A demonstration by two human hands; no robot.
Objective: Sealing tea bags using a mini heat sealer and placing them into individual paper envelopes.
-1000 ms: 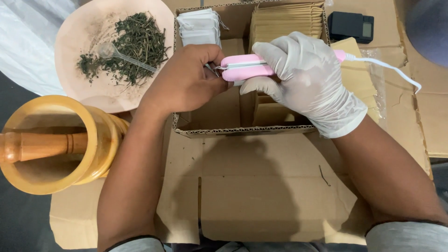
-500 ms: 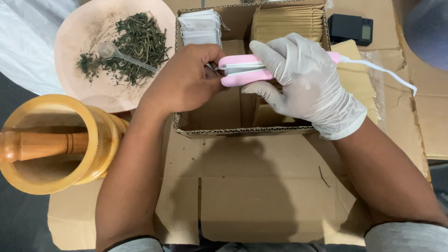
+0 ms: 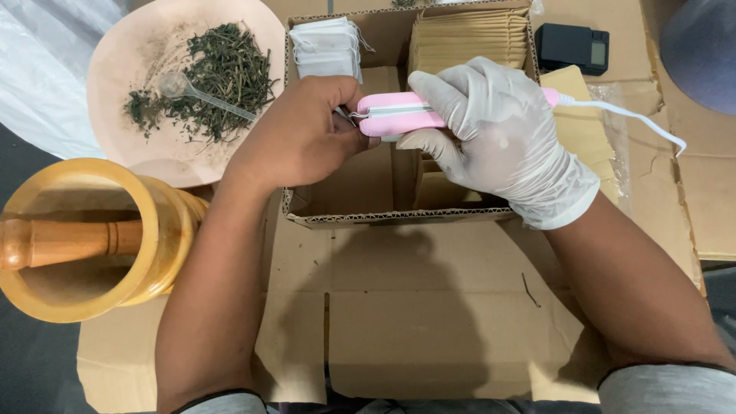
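Gloved right hand (image 3: pixel 502 138) grips pink sealer (image 3: pixel 399 115), clamped closed; bare left hand (image 3: pixel 303 138) pinches something small at its tip, over box (image 3: pixel 383 216).

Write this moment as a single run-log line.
right hand: gloved, grips pink sealer | left hand: bare, pinching at sealer tip | below: cardboard box | left: herb plate, wooden mortar

Glossy pink plastic sealer (image 3: pixel 399 115); smooth wooden mortar (image 3: pixel 153 230).
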